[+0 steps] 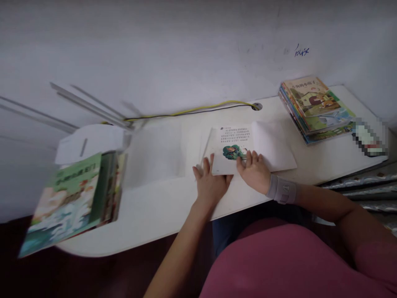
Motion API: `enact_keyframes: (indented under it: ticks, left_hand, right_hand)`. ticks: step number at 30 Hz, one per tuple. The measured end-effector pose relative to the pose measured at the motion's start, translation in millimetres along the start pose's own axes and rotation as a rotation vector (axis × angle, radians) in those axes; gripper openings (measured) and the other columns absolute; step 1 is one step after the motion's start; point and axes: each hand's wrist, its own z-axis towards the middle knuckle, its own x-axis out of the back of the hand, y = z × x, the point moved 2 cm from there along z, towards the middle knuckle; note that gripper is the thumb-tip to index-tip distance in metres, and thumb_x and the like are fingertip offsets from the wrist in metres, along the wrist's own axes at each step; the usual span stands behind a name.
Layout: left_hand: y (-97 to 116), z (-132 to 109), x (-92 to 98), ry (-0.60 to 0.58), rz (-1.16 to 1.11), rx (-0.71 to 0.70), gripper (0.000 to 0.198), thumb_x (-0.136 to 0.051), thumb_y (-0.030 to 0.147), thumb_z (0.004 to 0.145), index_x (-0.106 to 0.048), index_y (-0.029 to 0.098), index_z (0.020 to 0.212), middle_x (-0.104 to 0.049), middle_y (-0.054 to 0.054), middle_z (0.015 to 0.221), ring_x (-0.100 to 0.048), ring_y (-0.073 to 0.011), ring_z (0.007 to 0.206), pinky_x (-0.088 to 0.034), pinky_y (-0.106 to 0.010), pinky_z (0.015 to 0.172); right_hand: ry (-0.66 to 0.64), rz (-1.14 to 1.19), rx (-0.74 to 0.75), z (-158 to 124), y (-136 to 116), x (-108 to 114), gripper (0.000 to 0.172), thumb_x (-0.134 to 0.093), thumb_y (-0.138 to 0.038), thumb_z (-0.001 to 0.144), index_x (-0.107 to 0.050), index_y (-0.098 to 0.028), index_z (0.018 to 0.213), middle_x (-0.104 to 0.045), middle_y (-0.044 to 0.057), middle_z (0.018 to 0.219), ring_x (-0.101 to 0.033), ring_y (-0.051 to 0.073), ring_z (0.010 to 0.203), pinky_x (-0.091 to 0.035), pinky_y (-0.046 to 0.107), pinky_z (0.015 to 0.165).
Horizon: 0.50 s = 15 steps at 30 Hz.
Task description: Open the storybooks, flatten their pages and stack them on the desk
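Observation:
An open picture book (232, 167) lies on the white table, with printed text and a green illustration on its left page. The facing page (271, 145) looks almost blank white. My left hand (211, 182) is at the book's lower left corner, fingers spread along the edge and thumb by the bottom edge. Across the lower part of the printed page rests my right hand (254, 173), its fingers stretched out near the illustration. A grey band (282, 189) circles my right wrist. A clear or whitish sheet (155, 153) lies left of the book, its details blurred.
At the right stands a stack of picture books (316, 107), beside a pixelated object (370, 136). More books (68, 198) overhang the table's left front edge. A yellow cable (198, 108) runs along the wall to a hole (257, 106) in the tabletop (139, 219).

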Motion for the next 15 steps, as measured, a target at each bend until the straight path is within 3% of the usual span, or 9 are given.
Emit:
enact_keyframes:
  ticks: [6,9,12,15]
  left_hand:
    - [5.0,1.3,4.1,0.005,0.007,-0.010,0.042,-0.047,0.047,0.089,-0.065,0.021,0.117,-0.043,-0.015,0.146,-0.021,-0.0458,0.139,-0.009,-0.075,0.104]
    - [3.1,-2.0,5.0,0.022,0.019,0.005,0.051,-0.043,0.049,0.091,-0.057,0.017,0.128,-0.039,-0.019,0.148,-0.023,-0.0452,0.139,-0.008,-0.076,0.103]
    - [-0.3,-7.4,5.3,0.022,0.012,0.030,0.063,-0.041,0.052,0.091,-0.043,0.013,0.140,-0.033,-0.024,0.150,-0.023,-0.0457,0.139,-0.005,-0.076,0.102]
    - [-4.0,-11.5,4.5,0.021,-0.007,0.046,0.063,-0.043,0.053,0.090,-0.042,0.016,0.141,-0.032,-0.023,0.150,-0.022,-0.0444,0.140,-0.003,-0.075,0.103]
  right_hand:
    - [0.033,0.031,0.042,-0.7,11.3,7.2,0.045,-0.030,-0.014,0.095,-0.045,-0.007,0.137,-0.049,0.030,0.134,-0.051,0.035,0.122,-0.043,0.055,0.096]
    - [0.137,0.234,0.076,-12.1,26.7,5.1,0.047,-0.031,-0.018,0.094,-0.040,-0.009,0.140,-0.050,0.021,0.138,-0.049,0.028,0.126,-0.042,0.045,0.102]
    - [0.240,0.591,-0.110,-26.0,50.8,-7.0,0.046,-0.023,-0.025,0.096,-0.043,-0.012,0.136,-0.062,0.016,0.120,-0.059,0.024,0.110,-0.049,0.039,0.092]
    - [0.286,0.830,-0.246,-34.7,69.9,-24.6,0.048,-0.016,-0.031,0.097,-0.045,-0.012,0.131,-0.066,0.017,0.108,-0.063,0.027,0.100,-0.052,0.043,0.082]
